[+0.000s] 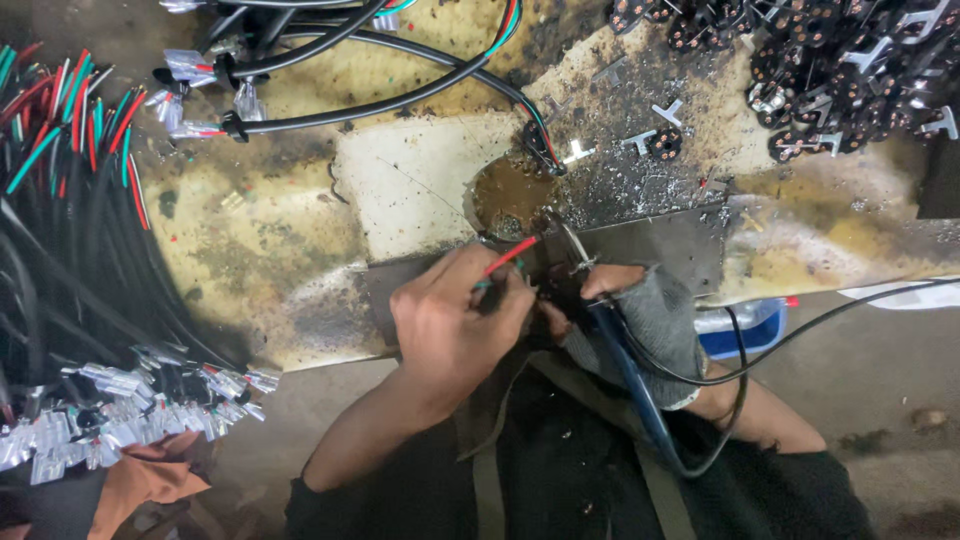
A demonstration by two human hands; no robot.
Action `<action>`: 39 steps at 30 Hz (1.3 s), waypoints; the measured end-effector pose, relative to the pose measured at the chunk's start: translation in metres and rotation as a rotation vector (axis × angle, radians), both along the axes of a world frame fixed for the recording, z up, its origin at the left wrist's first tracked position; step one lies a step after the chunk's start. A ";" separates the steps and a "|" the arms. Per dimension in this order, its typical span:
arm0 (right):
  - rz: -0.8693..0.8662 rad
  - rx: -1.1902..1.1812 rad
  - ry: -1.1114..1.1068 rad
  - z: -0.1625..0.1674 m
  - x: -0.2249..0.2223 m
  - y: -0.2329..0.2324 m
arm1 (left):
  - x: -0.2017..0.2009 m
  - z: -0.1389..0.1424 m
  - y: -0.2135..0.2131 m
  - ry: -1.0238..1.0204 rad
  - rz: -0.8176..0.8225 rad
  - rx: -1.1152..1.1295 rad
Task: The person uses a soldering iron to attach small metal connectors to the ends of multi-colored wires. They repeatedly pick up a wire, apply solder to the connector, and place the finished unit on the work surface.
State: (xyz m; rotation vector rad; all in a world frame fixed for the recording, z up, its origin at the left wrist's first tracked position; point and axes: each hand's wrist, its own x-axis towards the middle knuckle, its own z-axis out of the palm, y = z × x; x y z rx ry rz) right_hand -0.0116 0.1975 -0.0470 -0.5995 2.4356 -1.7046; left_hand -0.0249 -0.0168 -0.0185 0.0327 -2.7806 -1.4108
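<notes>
Two hands met over thin wires at the near edge of a stained surface (290,250).

Nearest, the left hand (455,325) was clenched around a red wire (508,256) and a green wire (484,284), pinching them between its fingertips; the right hand (640,320), in a grey fingerless glove, gripped a blue-handled soldering iron (625,370) whose black cord (800,335) looped off to the right; its tip met the wire ends at a small dark part, too small to tell; just beyond sat a brown puddle (510,195); a heap of bundled cables with clear connectors (120,395) lay at the left; farthest right, a pile of small black round parts (850,70).
</notes>
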 end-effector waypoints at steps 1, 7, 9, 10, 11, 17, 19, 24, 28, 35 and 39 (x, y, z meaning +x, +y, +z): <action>-0.090 -0.006 0.001 -0.002 0.004 -0.003 | 0.003 0.001 -0.002 -0.043 -0.058 0.095; -0.201 0.073 -0.004 -0.020 0.030 0.021 | 0.022 -0.007 0.005 0.013 -0.058 0.211; -0.211 0.107 -0.069 -0.020 0.037 0.033 | 0.026 -0.010 0.008 0.003 -0.035 0.188; -0.235 0.110 -0.131 -0.021 0.038 0.038 | 0.026 -0.012 0.008 0.003 -0.023 0.175; -0.261 0.113 -0.194 -0.022 0.039 0.041 | 0.027 -0.012 0.009 0.014 -0.023 0.164; 0.191 0.270 0.533 -0.032 0.031 0.045 | 0.026 -0.010 0.012 0.076 -0.023 0.108; -0.005 0.171 -0.009 -0.030 0.033 0.048 | 0.025 -0.009 0.012 0.119 -0.025 0.092; 0.199 0.421 -0.133 -0.031 0.028 0.058 | 0.023 -0.012 0.005 0.359 -0.205 -0.035; -0.042 0.229 -0.213 -0.029 0.035 0.056 | 0.027 -0.013 0.009 0.121 -0.027 0.128; -0.254 0.133 -0.274 -0.032 0.041 0.053 | 0.027 -0.012 0.012 0.121 -0.009 0.117; 0.192 0.383 -0.006 -0.033 0.035 0.055 | 0.026 -0.011 0.012 0.123 -0.017 0.107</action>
